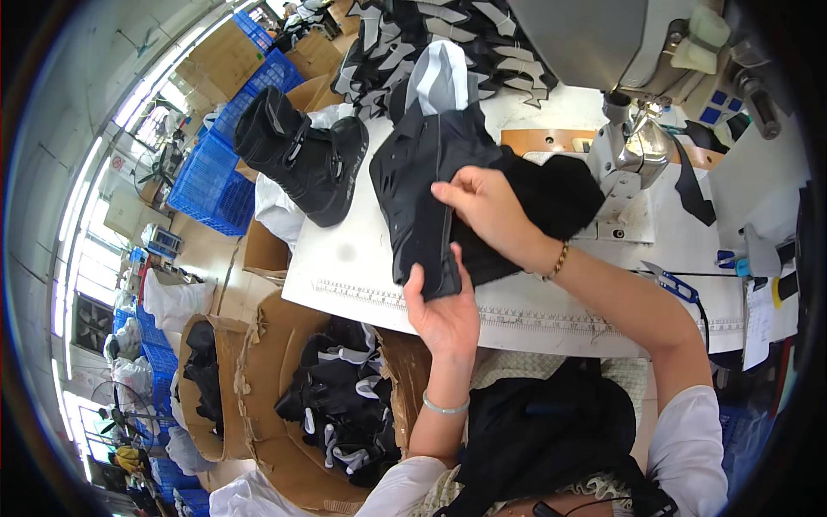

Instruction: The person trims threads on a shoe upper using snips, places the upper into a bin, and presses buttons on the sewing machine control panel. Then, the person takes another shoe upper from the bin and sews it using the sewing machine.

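A black boot upper (413,185) with a grey and white tongue part lies across the white sewing table. My left hand (444,314) grips its near end, thumb on one side and fingers on the other. Bent over its middle, my right hand (487,207) has thumb and forefinger closed at the long seam; whether fabric is pinched between them is hidden. A fuzzy black lining (551,194) spreads from the upper toward the sewing machine (629,155) on the right. To the left stands a finished black lace-up boot (301,155).
Black and grey cut pieces (431,26) are heaped at the back. Blue-handled thread snips (672,283) lie at right. A ruler strip (551,319) runs along the table's front edge. Below left, a cardboard box (267,414) holds black and white pieces; blue crates (211,185) stand beyond.
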Tool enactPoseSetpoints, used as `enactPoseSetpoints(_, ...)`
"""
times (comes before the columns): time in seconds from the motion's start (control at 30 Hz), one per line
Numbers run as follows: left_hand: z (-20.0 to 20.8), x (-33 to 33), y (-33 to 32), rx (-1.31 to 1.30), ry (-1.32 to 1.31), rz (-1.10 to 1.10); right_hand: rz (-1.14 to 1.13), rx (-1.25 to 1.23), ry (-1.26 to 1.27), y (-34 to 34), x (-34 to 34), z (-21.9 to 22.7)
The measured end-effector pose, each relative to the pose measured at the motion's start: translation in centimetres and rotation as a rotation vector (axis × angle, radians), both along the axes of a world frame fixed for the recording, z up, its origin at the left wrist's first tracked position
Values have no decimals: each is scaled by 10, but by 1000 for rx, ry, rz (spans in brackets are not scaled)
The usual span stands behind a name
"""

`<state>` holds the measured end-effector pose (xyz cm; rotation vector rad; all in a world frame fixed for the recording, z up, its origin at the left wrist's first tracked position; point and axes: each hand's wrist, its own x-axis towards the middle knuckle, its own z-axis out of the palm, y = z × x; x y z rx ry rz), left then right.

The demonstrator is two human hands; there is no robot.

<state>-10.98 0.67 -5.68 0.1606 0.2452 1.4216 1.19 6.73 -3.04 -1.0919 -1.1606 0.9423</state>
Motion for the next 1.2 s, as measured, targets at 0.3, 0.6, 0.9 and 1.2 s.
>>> enactPoseSetpoints(0.3,41,39,24,551,600,210,193,-162,285,-9,49,47)
enactPoseSetpoints(0.6,59,46,50,683,660,164,-302,99,-766,-161,153,38)
enactPoseSetpoints(0.9,58,92,73,582,403,-43,-528,224,-786,-67,234,25)
enactPoseSetpoints(1.2,60,119,55,448,500,-172,-646,908,-881,-27,217,41)
